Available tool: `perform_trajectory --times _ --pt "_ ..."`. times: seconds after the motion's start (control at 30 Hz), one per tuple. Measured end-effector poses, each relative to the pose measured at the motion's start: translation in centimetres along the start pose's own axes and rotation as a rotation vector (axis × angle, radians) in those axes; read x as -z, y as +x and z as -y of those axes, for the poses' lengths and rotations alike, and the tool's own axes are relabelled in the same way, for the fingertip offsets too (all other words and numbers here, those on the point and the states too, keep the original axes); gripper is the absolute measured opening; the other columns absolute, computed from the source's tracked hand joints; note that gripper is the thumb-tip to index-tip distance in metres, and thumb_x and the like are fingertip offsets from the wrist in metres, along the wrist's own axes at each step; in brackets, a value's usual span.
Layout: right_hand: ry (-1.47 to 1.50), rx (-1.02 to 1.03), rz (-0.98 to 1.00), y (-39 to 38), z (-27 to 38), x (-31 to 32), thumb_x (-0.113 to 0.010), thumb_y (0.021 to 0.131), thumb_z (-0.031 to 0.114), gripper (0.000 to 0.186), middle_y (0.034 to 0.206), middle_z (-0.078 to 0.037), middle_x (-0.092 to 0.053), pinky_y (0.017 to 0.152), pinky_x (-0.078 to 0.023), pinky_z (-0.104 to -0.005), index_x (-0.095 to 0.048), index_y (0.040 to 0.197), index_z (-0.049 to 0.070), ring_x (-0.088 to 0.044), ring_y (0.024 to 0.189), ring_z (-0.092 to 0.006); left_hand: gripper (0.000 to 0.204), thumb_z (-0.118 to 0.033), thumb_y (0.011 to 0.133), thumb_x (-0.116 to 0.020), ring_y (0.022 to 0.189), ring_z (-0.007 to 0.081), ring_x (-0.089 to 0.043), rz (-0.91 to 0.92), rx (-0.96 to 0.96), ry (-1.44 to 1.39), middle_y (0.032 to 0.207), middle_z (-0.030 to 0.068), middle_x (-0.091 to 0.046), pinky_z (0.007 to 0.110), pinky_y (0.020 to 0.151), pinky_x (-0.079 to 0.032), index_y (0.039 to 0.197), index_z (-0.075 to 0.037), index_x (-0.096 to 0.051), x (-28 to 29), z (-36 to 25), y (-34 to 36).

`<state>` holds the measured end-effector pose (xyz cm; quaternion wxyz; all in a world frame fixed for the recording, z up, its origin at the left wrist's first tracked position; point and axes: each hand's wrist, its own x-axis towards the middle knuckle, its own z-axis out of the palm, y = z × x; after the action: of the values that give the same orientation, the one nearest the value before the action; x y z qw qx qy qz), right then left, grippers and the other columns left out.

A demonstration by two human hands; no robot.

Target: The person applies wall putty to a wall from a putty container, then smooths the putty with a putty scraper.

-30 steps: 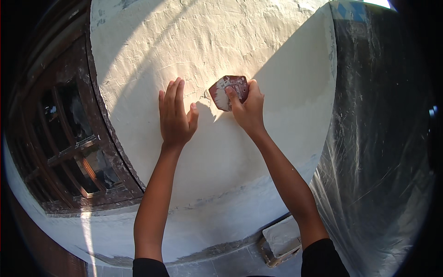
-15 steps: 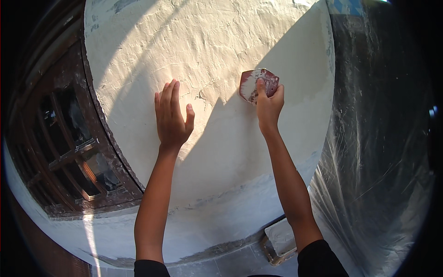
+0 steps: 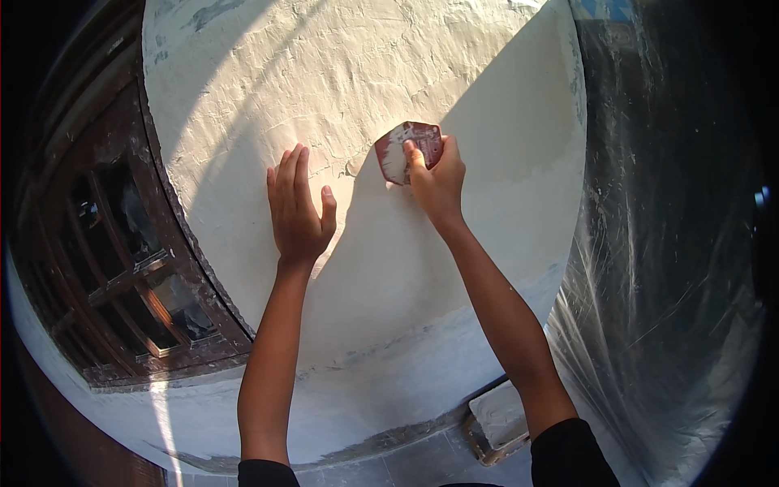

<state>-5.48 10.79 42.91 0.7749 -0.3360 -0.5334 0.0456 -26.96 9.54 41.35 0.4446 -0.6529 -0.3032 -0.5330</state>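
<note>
Change: right hand (image 3: 434, 180) with the reddish sanding pad (image 3: 408, 150) has slid back leftward along the wall (image 3: 341, 73) since half a second ago; left hand (image 3: 299, 209) has stayed put.
Hidden: much of the pad lies under the fingers and white dust; its exact make is hard to tell.
Pad: pressed flat on the white wall, right of the left hand, apart from it.
Right hand: closed on the pad, fingers on top.
Left hand: open, palm flat on the wall, holding nothing.
Left side: dark wooden window grille (image 3: 105, 268).
Right side: clear plastic sheeting (image 3: 665, 268).
Sign: blue patch (image 3: 604, 10) at the top edge, cut off.
Below: dusty block (image 3: 497, 422) on the floor.
</note>
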Motion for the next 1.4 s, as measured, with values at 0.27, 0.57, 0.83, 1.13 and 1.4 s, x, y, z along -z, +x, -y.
perform_trajectory --times 0.27,0.57,0.83,1.13,1.4 --pt "-0.111 0.162 0.002 -0.6 0.6 -1.6 -0.074 0.087 0.023 0.03 0.085 -0.016 -0.061 0.092 -0.037 -0.0433 -0.055 0.094 0.0 -0.059 0.083 -0.0293 0.06 -0.019 0.094 -0.05 0.143 0.0328 -0.036 -0.015 -0.007 -0.03 0.151 0.0162 -0.042 0.058 0.119 -0.02 0.149 -0.002 -0.035 -0.3 -0.1 0.0" --pt "-0.124 0.128 -0.023 -0.4 -1.6 -0.7 -0.074 0.09 0.021 0.03 0.08 -0.012 -0.062 0.07 -0.049 -0.0381 -0.051 0.094 0.002 -0.062 0.077 -0.02 0.059 -0.02 0.094 -0.048 0.143 0.033 -0.037 -0.025 -0.011 -0.008 0.151 0.0156 -0.042 0.058 0.119 -0.02 0.149 -0.002 -0.035 -0.5 -0.2 0.2" --pt "-0.383 0.631 -0.049 -1.9 -1.2 0.9 -0.068 0.095 0.016 0.024 0.081 -0.01 -0.063 0.054 -0.051 -0.0319 -0.051 0.096 0.0 -0.063 0.063 -0.0166 0.058 -0.021 0.095 -0.048 0.143 0.0319 -0.037 -0.001 0.002 0.001 0.151 0.015 -0.042 0.058 0.12 -0.019 0.149 -0.003 -0.035 -0.1 0.1 0.1" --pt "0.052 0.027 -0.085 -2.6 -1.3 1.8 -0.07 0.095 0.019 0.025 0.081 -0.008 -0.064 0.06 -0.051 -0.0305 -0.051 0.093 0.002 -0.061 0.065 -0.0147 0.059 -0.021 0.095 -0.048 0.143 0.0313 -0.037 -0.005 0.003 0.001 0.151 0.0143 -0.043 0.057 0.12 -0.02 0.149 -0.003 -0.035 -0.3 0.1 -0.1" --pt "-0.109 0.284 0.025 -3.1 -2.1 0.3 -0.077 0.087 0.021 0.032 0.085 -0.013 -0.062 0.07 -0.049 -0.0396 -0.052 0.095 0.003 -0.06 0.078 -0.0223 0.058 -0.021 0.095 -0.049 0.143 0.0314 -0.038 -0.01 -0.003 0.009 0.151 0.0144 -0.043 0.057 0.12 -0.02 0.149 -0.003 -0.036 -0.2 -0.1 0.1"
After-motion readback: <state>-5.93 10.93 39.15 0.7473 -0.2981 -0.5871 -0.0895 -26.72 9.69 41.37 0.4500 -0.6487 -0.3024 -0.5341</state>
